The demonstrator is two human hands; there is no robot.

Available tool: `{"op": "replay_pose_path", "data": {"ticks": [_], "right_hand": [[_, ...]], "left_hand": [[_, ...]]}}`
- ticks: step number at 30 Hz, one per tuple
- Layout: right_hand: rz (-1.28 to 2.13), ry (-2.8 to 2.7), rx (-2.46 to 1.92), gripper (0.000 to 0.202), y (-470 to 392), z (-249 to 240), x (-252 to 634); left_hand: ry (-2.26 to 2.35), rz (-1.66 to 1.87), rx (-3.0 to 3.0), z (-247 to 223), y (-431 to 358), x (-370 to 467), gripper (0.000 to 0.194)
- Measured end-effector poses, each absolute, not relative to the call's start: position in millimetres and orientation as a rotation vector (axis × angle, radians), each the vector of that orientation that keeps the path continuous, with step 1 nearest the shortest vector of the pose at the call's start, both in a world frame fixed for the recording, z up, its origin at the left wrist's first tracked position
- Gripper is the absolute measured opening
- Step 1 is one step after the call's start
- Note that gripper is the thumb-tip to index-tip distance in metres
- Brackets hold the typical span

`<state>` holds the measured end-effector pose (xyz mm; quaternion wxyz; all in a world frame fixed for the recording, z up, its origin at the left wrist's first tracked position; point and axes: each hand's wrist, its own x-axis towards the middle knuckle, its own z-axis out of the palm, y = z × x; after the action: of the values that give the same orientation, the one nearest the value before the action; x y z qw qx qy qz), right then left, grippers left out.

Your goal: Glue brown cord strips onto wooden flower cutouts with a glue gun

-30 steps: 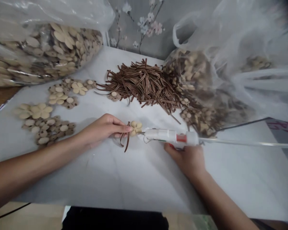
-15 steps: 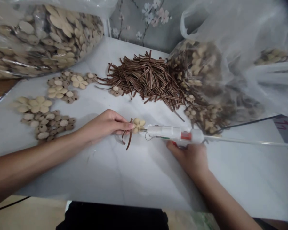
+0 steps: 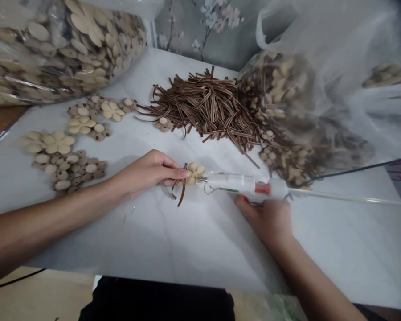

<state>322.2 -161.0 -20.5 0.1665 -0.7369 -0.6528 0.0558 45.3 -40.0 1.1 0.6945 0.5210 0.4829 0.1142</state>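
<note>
Hands (image 3: 155, 170) (image 3: 270, 220) holding flower (image 3: 197, 170), ribbon (image 3: 182, 191) (brown), glue gun (image 3: 235, 183)

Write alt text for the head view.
A left hand holds a cream flower and brown strip at the nozzle of a white glue gun in the right hand. Behind lies a heap of brown strips.

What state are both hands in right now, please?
Left hand: closed, pinching a cream flower and a brown striped strip.
Right hand: closed around a white glue gun.
</note>
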Motion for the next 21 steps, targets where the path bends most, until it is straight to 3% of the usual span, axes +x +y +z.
{"op": "replay_pose_path", "data": {"ticks": [21], "right_hand": [[0.124, -1.893, -2.079, 0.037, -162.9, -21.3, 324.6]], "left_hand": [[1.063, 0.266, 1.184, 3.7, -40.5, 47.0, 0.024]]}}
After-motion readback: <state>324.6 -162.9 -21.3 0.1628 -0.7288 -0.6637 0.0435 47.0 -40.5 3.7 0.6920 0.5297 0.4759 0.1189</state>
